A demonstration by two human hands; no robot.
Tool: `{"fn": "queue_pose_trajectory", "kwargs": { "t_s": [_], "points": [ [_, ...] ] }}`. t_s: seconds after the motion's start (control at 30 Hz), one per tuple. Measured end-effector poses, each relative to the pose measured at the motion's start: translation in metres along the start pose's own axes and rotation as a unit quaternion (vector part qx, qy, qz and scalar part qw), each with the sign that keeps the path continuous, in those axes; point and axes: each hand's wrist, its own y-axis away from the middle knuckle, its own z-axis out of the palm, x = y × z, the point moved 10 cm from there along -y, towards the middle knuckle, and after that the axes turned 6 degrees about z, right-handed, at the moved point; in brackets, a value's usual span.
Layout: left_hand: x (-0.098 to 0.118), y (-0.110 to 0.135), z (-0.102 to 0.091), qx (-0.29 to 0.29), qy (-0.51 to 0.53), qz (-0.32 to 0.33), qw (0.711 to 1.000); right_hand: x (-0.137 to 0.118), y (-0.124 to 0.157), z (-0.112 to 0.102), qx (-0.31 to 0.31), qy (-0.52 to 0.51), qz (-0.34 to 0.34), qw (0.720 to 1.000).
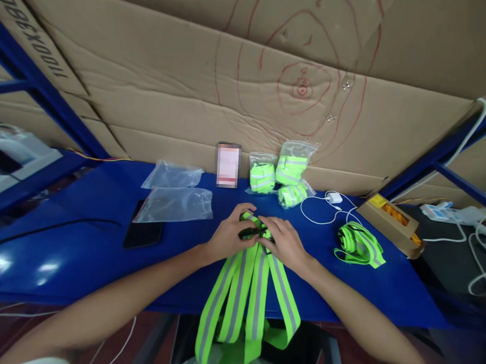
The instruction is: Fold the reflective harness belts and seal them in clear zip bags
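Note:
A neon yellow-green reflective strap harness (pixel 248 296) with grey stripes lies on the blue table (pixel 80 249); its loops hang over the front edge. My left hand (pixel 228 236) and my right hand (pixel 284 242) meet at its top end, fingers curled round the bunched straps and a dark buckle. Several bagged, folded harnesses (pixel 286 173) stand behind my hands. A loose bundled harness (pixel 359 245) lies to the right.
Two clear plastic bags (pixel 172 197) and a dark phone (pixel 142 234) lie at the left. A white charger and cable (pixel 334 200) and an open cardboard box (pixel 391 222) sit at the right. Cardboard sheets (pixel 249 68) form the back wall. Blue rack posts flank both sides.

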Motion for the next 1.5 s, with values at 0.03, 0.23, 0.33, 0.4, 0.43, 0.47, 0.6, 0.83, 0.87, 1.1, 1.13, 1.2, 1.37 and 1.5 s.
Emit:
{"fn": "queue_pose_trajectory", "kwargs": {
  "t_s": [0.03,0.23,0.33,0.4,0.43,0.47,0.6,0.83,0.87,1.1,1.13,1.2,1.37,1.5],
  "points": [
    [-0.002,-0.001,0.003,-0.012,0.018,-0.008,1.0,-0.001,0.0,0.002,0.0,-0.01,-0.005,1.0],
    [-0.01,-0.005,0.013,-0.083,0.1,-0.021,0.991,-0.002,0.003,0.005,0.014,-0.057,-0.037,0.998],
    [-0.009,-0.004,0.015,-0.103,0.128,-0.016,0.986,0.001,0.005,0.005,0.012,-0.037,-0.047,0.998],
    [-0.008,-0.004,0.017,-0.11,0.139,-0.013,0.984,0.006,0.005,0.004,0.014,-0.029,-0.046,0.998],
    [-0.009,-0.004,0.017,-0.107,0.144,-0.015,0.984,0.008,0.005,0.003,0.016,-0.027,-0.047,0.998],
    [-0.011,-0.004,0.017,-0.099,0.151,-0.021,0.983,0.01,0.004,0.002,0.019,-0.023,-0.048,0.998],
    [-0.024,-0.001,0.024,-0.098,0.215,-0.07,0.969,0.006,0.004,-0.003,0.041,0.002,-0.071,0.997],
    [-0.028,-0.001,0.024,-0.121,0.224,-0.098,0.962,-0.022,0.012,-0.011,0.092,0.069,-0.151,0.982],
    [-0.024,-0.001,0.024,-0.135,0.216,-0.086,0.963,-0.024,0.013,-0.011,0.098,0.077,-0.159,0.979],
    [-0.014,-0.003,0.016,-0.124,0.185,-0.021,0.975,-0.012,0.01,-0.01,0.083,0.069,-0.133,0.985],
    [-0.014,-0.003,0.015,-0.116,0.188,-0.016,0.975,-0.009,0.008,-0.011,0.077,0.061,-0.122,0.988],
    [-0.014,-0.004,0.014,-0.097,0.186,-0.012,0.978,-0.004,0.006,-0.01,0.063,0.047,-0.106,0.991],
    [-0.007,-0.008,0.007,-0.058,0.144,0.0,0.988,-0.002,0.004,-0.004,0.034,0.03,-0.089,0.995],
    [0.002,-0.012,0.002,-0.058,0.109,0.017,0.992,-0.001,0.003,-0.001,0.024,0.034,-0.079,0.996]
  ]
}}
